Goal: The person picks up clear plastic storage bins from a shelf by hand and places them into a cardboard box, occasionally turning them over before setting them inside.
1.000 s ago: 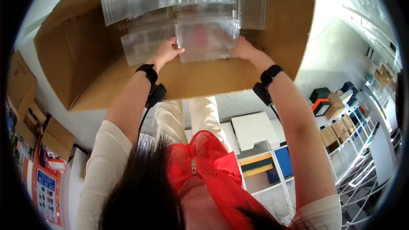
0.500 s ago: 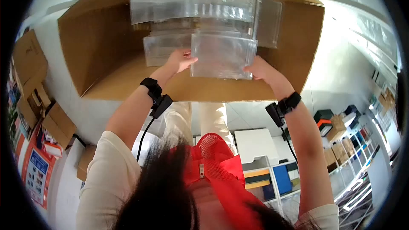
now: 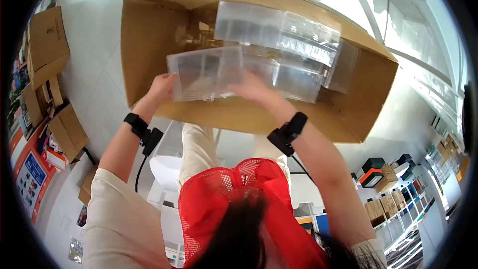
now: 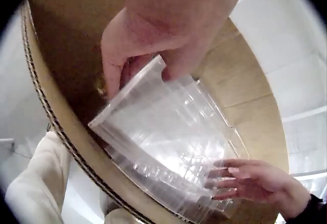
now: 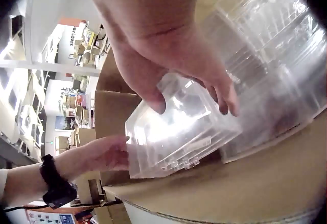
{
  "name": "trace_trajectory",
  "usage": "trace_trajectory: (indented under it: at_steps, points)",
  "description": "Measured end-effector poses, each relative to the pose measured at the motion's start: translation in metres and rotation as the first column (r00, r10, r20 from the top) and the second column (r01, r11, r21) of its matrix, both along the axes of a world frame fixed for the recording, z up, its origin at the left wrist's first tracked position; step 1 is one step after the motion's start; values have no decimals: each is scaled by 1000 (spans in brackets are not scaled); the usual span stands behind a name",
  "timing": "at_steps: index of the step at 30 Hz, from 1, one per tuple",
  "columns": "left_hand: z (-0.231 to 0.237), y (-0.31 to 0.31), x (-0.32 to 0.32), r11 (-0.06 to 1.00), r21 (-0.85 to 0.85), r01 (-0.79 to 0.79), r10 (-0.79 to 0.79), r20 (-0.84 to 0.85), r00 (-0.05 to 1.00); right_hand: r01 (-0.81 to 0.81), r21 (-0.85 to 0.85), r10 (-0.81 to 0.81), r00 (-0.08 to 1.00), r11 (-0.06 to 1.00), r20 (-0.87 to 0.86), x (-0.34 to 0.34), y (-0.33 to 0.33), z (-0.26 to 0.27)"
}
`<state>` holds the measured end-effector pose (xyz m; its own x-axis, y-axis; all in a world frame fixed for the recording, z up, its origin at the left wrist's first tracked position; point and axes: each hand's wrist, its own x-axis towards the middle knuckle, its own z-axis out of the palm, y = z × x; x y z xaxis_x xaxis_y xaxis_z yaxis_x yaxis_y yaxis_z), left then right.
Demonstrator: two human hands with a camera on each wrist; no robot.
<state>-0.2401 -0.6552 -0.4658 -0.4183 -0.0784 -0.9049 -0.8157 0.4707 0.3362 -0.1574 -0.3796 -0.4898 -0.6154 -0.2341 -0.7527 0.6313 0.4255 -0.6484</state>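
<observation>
A clear plastic case (image 3: 205, 74) is held between both hands inside a large cardboard box (image 3: 149, 35), left of the other cases. The left hand (image 3: 162, 87) grips its left edge, thumb on one face; the left wrist view shows this hand (image 4: 158, 35) pinching the case's end (image 4: 153, 111). At the opposite end is the right hand (image 3: 253, 88); in the right wrist view its thumb and fingers (image 5: 173, 60) span the top of the case (image 5: 173, 127). More clear cases (image 3: 298, 82) lie beside it, with an upper row (image 3: 259, 22) behind.
An upright clear case (image 3: 341, 67) stands near the box's right end. Cardboard boxes (image 3: 50, 45) are at the far left. Shelving with small boxes (image 3: 386, 206) stands at the lower right. The box's near edge (image 3: 239, 124) runs in front of the person's legs.
Both hands have carried the held case leftward, away from in front of the other cases to their left side. The head view has shifted and turned, showing the box at a different angle.
</observation>
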Motion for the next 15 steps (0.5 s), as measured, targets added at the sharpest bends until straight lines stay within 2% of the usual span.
trace_trajectory:
  at_steps: [1, 4, 6, 7, 9, 10, 11, 12, 13, 15]
  points:
    - [-25, -24, 5, 975, 117, -187, 181, 57, 982, 31, 122, -30, 1000, 992, -6, -19, -21, 6]
    - [-75, -68, 9, 907, 126, -401, 357, 275, 893, 71, 339, -45, 995, 938, -85, -64, -79, 4]
    - [-36, -31, -12, 860, 40, -509, 482, 267, 834, 99, 389, -35, 985, 916, -168, -93, -104, -18]
    - [-34, -22, -17, 825, 20, -565, 537, 290, 792, 104, 408, -22, 979, 907, -202, -106, -116, -31]
    - [-35, -12, -27, 744, -22, -668, 637, 325, 699, -45, 494, 155, 971, 868, -183, -137, -128, -40]
    - [-34, -2, -30, 632, 131, -764, 667, 409, 623, -115, 534, 238, 957, 837, -166, -151, -133, -42]
    - [-50, -1, -26, 523, 154, -838, 706, 472, 528, -173, 560, 301, 943, 811, -145, -164, -140, -45]
    - [-65, 1, -22, 408, 159, -899, 728, 538, 425, -228, 584, 364, 923, 779, -125, -176, -147, -49]
    - [-94, -1, -13, 328, 47, -943, 770, 566, 296, -280, 608, 424, 900, 743, -104, -185, -153, -56]
    - [-106, 20, -11, 412, -8, -911, 794, 494, 355, -317, 673, 530, 838, 668, -131, -190, -163, -88]
